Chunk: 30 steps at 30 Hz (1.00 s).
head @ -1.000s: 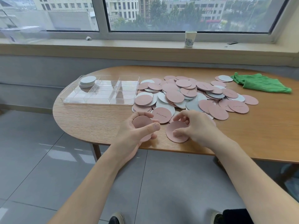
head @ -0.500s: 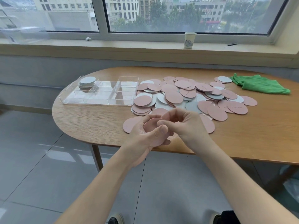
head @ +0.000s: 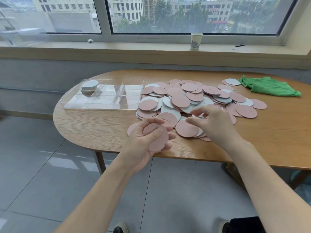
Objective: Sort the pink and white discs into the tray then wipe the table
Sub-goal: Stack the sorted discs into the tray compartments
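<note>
While the wooden tabletop (head: 104, 125) carries a heap of pink and white discs (head: 193, 100), the clear tray (head: 101, 106) holds only white discs (head: 89, 85) in its far-left compartment. Left hand (head: 143, 142) grips a pink stack (head: 158, 140); right hand (head: 213, 123) fingers hover loosely curled, empty.

One head-worn wide-angle camera looks forward and down over the wooden table (head: 101, 125), close above it, with the window (head: 185, 14) across the frame's top.
</note>
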{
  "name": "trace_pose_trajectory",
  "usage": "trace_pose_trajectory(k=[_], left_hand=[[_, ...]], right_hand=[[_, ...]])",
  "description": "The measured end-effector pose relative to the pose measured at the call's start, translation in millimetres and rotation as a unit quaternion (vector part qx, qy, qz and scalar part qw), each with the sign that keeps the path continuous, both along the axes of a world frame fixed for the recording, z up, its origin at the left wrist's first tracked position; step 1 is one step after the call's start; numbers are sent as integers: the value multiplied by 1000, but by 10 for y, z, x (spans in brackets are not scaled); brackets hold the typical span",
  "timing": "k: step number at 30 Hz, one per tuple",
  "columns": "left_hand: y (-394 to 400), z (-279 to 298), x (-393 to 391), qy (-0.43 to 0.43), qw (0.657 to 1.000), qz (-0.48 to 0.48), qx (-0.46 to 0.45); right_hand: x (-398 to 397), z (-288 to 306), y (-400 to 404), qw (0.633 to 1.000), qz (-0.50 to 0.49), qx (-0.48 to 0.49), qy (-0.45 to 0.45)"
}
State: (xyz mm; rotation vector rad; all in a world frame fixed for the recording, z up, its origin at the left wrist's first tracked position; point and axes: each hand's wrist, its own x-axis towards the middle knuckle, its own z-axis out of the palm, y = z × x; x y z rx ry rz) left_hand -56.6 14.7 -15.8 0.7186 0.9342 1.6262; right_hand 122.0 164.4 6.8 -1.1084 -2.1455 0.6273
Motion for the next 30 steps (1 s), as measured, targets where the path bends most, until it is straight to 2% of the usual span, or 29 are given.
trace_pose_trajectory(k=[5, 8, 13, 16, 20, 24, 27, 30], left_hand=[[30, 38, 33, 11, 1000, 12, -9], [52, 54, 70, 29, 999, 16, -8], [68, 55, 90, 28, 999, 33, -13], [72, 61, 91, 13, 999, 31, -17], [65, 93, 102, -2, 999, 32, -30], [77, 75, 106, -3, 998, 41, -36], [79, 70, 115, 14, 998, 50, -43], [60, 86, 125, 24, 998, 37, -36]], right_hand=[[56, -19, 65, 987, 22, -9, -161], [22, -41, 51, 983, 26, -20, -183], [-2, -64, 57, 991, 26, -19, -133], [15, -57, 46, 998, 30, -14, -46], [89, 125, -6, 991, 47, -101, 75], [133, 324, -166, 953, 142, -203, 177], [53, 314, -296, 930, 203, -249, 177], [-130, 192, -401, 936, 210, -238, 153]])
